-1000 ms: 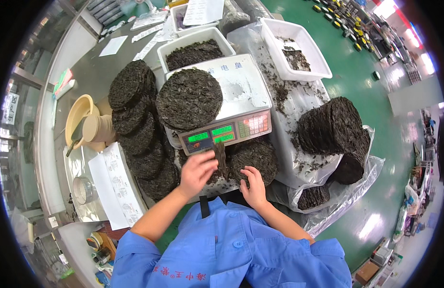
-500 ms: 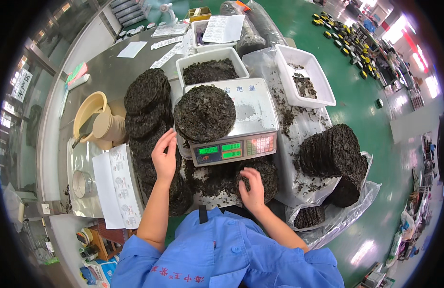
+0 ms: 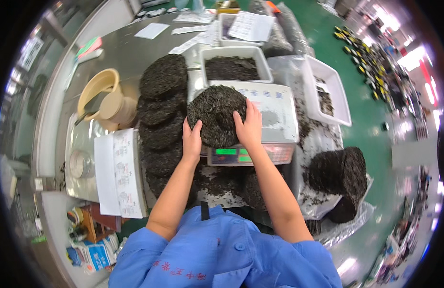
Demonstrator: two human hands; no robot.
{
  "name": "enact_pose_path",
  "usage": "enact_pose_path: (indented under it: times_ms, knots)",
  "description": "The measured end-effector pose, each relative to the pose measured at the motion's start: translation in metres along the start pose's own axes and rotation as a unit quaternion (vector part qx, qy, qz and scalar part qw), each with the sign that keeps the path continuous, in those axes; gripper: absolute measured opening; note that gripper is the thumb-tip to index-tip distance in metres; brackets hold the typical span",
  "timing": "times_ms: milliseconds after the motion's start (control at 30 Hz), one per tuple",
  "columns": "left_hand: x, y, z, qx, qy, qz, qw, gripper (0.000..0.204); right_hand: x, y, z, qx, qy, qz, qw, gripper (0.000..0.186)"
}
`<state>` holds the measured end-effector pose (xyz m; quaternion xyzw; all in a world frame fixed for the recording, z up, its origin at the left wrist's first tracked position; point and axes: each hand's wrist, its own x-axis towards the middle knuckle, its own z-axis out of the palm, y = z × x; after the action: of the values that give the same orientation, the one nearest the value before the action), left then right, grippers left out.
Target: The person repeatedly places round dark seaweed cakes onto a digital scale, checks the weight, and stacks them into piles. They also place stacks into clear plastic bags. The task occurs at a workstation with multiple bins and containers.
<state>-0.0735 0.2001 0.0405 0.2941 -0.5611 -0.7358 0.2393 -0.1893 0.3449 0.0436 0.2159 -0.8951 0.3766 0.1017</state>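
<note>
Left to right, we see overlapping dark discs; the left hand, part-curled, gripping a round dark cake's left edge; that cake, over the scale's left side; the right hand, part-open, gripping its right edge.

Left hand moved onto lower-left edge of dark disc over scale; right hand gone from nearer disc, now gripping dark disc's right edge.

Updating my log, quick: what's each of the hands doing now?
Left hand: holding the dried seaweed disc by its left edge.
Right hand: holding the same disc's right edge.
</note>
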Motion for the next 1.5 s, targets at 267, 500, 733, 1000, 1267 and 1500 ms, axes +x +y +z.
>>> enact_pose_path:
  times_ms: [267, 500, 733, 1000, 1267, 1500]
  knots:
    - [-0.035, 0.036, -0.186, -0.007, 0.113, -0.062, 0.992, 0.054, -0.123, -0.108, -0.001, 0.240, -0.188, 0.010, 0.952, 0.057]
    - [-0.088, -0.019, -0.318, 0.137, 0.001, -0.196, 0.971, 0.050, -0.246, -0.076, 0.079, 0.374, -0.463, 0.332, 0.732, 0.075]
    - [-0.092, -0.058, -0.305, 0.298, -0.112, -0.121, 0.940, 0.052, -0.352, -0.020, 0.143, 0.232, -0.494, 0.316, 0.776, 0.070]
    - [-0.054, -0.093, -0.320, 0.388, -0.087, -0.013, 0.917, 0.053, -0.362, -0.031, 0.176, 0.228, -0.426, 0.266, 0.834, 0.064]
    - [-0.084, -0.076, -0.343, 0.367, -0.041, -0.010, 0.929, 0.063, -0.316, 0.019, -0.013, 0.221, -0.320, 0.237, 0.890, 0.048]
    - [-0.135, -0.037, -0.194, 0.364, 0.066, 0.224, 0.902, 0.047, -0.321, 0.104, -0.097, -0.204, -0.271, 0.118, 0.933, 0.098]
